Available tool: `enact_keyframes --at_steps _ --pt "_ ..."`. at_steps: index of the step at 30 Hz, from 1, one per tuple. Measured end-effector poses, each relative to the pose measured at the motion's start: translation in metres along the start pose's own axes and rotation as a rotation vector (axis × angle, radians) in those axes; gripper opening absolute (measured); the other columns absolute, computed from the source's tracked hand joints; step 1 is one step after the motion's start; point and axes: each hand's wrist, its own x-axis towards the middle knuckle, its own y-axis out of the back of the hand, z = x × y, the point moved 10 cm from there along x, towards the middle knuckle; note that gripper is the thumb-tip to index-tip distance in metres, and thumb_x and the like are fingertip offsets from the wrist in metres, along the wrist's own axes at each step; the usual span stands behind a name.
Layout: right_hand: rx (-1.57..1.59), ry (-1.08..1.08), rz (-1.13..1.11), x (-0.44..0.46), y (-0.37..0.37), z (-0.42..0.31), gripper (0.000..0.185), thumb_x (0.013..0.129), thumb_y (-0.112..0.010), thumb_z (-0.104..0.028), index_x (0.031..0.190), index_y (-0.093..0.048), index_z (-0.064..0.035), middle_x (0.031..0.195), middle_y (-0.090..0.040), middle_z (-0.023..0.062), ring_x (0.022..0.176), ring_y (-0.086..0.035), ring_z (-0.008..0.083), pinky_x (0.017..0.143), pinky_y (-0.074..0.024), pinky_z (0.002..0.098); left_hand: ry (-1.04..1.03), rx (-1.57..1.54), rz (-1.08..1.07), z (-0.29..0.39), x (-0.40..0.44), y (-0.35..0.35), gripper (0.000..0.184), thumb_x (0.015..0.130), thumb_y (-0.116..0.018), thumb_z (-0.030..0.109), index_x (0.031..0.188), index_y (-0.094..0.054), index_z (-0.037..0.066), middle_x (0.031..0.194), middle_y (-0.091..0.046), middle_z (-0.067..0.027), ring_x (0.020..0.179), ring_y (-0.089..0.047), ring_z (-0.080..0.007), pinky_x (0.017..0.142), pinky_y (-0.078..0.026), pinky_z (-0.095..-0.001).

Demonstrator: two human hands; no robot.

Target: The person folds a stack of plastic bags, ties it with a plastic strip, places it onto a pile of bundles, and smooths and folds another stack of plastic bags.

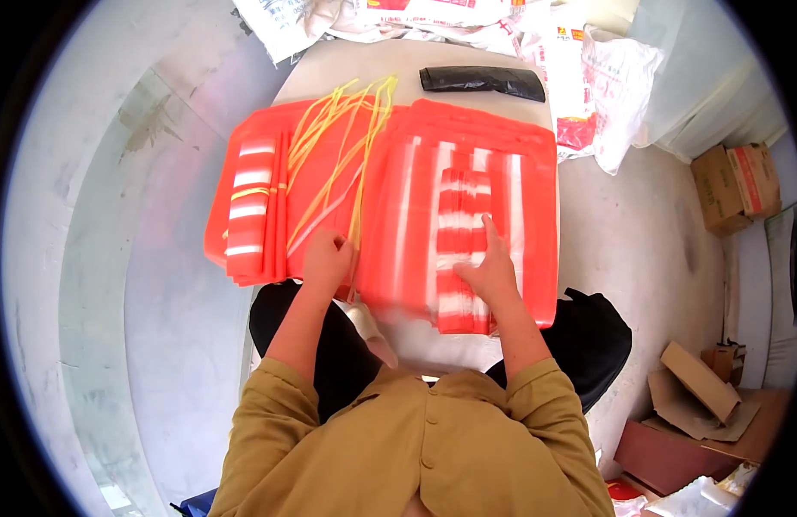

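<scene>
A folded strip of red-and-white striped plastic bags [464, 207] lies lengthwise on a wide stack of red plastic bags [536, 207]. My right hand [493, 271] rests on the strip's right side, thumb and forefinger spread apart. My left hand [328, 258] is closed beside the lower ends of the yellow ties [329, 129]; what it pinches, if anything, cannot be made out. These ties lie loosely over the left part of the red plastic. To the far left sits a rolled striped bundle [250, 207] with a yellow tie around it, next to more narrow red folds.
A black rolled plastic piece [483, 82] lies at the back of the round-edged table [390, 59]. White printed sacks [579, 86] lie behind and to the right. Cardboard boxes [734, 189] stand on the right, with an opened carton [700, 388] at lower right.
</scene>
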Motion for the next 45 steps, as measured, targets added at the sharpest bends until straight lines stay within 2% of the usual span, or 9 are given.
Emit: enact_keyframes --at_steps 6,9,15,20,24,30,33,36,45 --pt "0.205 -0.006 0.001 0.009 0.000 0.017 0.107 0.075 -0.083 -0.008 0.166 -0.027 -0.0081 0.156 -0.049 0.0224 0.138 -0.055 0.0311 0.110 -0.0503 0.0407 0.336 -0.293 -0.088 -0.051 -0.013 0.008 0.028 0.097 -0.071 0.026 0.088 -0.069 0.000 0.079 -0.072 -0.0099 0.067 -0.069 -0.0192 0.063 -0.054 -0.0353" --pt "0.368 -0.046 -0.040 0.005 0.001 0.018 0.107 0.076 -0.082 -0.002 0.167 -0.025 -0.0085 0.157 -0.047 0.0204 0.135 -0.057 0.0285 0.107 -0.0531 0.0390 0.434 -0.469 -0.127 -0.056 -0.025 0.007 0.029 0.103 -0.066 0.028 0.092 -0.067 0.001 0.080 -0.072 -0.0081 0.065 -0.067 -0.0155 0.058 -0.053 -0.0298" --pt "0.628 -0.096 -0.071 -0.004 0.007 0.021 0.110 0.079 -0.080 0.004 0.169 -0.017 -0.0085 0.157 -0.046 0.0191 0.133 -0.058 0.0282 0.104 -0.0555 0.0397 0.564 -0.610 -0.188 -0.073 -0.040 -0.001 0.026 0.108 -0.058 0.029 0.104 -0.063 0.004 0.087 -0.073 -0.0119 0.070 -0.070 -0.0186 0.059 -0.055 -0.0297" --pt "0.754 -0.102 -0.081 -0.007 0.004 0.038 0.111 0.081 -0.080 0.004 0.169 -0.013 -0.0072 0.158 -0.044 0.0201 0.133 -0.057 0.0297 0.103 -0.0558 0.0409 0.693 -0.888 -0.168 -0.076 -0.057 -0.011 0.023 0.109 -0.057 0.028 0.117 -0.055 0.007 0.102 -0.073 -0.0137 0.079 -0.073 -0.0214 0.064 -0.057 -0.0314" --pt "0.823 -0.134 -0.093 -0.014 0.004 0.039 0.112 0.081 -0.081 0.004 0.169 -0.013 -0.0076 0.160 -0.041 0.0196 0.136 -0.055 0.0297 0.106 -0.0543 0.0417 0.726 -0.986 -0.127 -0.073 -0.063 -0.010 0.023 0.107 -0.062 0.025 0.118 -0.053 0.007 0.103 -0.072 -0.0134 0.080 -0.073 -0.0219 0.064 -0.057 -0.0318" --pt "0.808 -0.123 -0.092 -0.021 0.009 0.043 0.112 0.081 -0.081 0.004 0.169 -0.014 -0.0075 0.165 -0.035 0.0179 0.142 -0.049 0.0299 0.109 -0.0520 0.0426 0.713 -0.920 0.064 -0.051 -0.070 0.002 0.027 0.101 -0.069 0.016 0.121 -0.053 0.007 0.090 -0.066 -0.0066 0.066 -0.061 -0.0147 0.060 -0.054 -0.0302" --pt "0.820 -0.113 -0.100 -0.021 0.008 0.050 0.112 0.080 -0.082 0.004 0.169 -0.015 -0.0076 0.165 -0.035 0.0179 0.142 -0.049 0.0301 0.110 -0.0519 0.0422 0.660 -0.851 0.028 -0.059 -0.065 -0.005 0.025 0.101 -0.069 0.015 0.120 -0.055 0.007 0.087 -0.064 -0.0039 0.062 -0.055 -0.0110 0.057 -0.052 -0.0296" --pt "0.845 -0.116 -0.083 -0.023 0.011 0.050 0.111 0.080 -0.082 0.003 0.169 -0.017 -0.0074 0.164 -0.037 0.0182 0.142 -0.049 0.0302 0.110 -0.0519 0.0418 0.692 -0.876 0.054 -0.071 -0.066 -0.007 0.019 0.102 -0.068 0.015 0.116 -0.057 0.008 0.084 -0.064 -0.0023 0.061 -0.055 -0.0091 0.053 -0.050 -0.0287" --pt "0.938 -0.196 -0.114 -0.028 0.011 0.050 0.109 0.081 -0.083 -0.001 0.169 -0.018 -0.0074 0.162 -0.039 0.0190 0.140 -0.050 0.0307 0.109 -0.0523 0.0414 0.716 -1.056 0.117 -0.069 -0.081 0.000 0.006 0.105 -0.063 0.015 0.106 -0.060 0.009 0.084 -0.065 -0.0021 0.059 -0.054 -0.0095 0.054 -0.048 -0.0277"
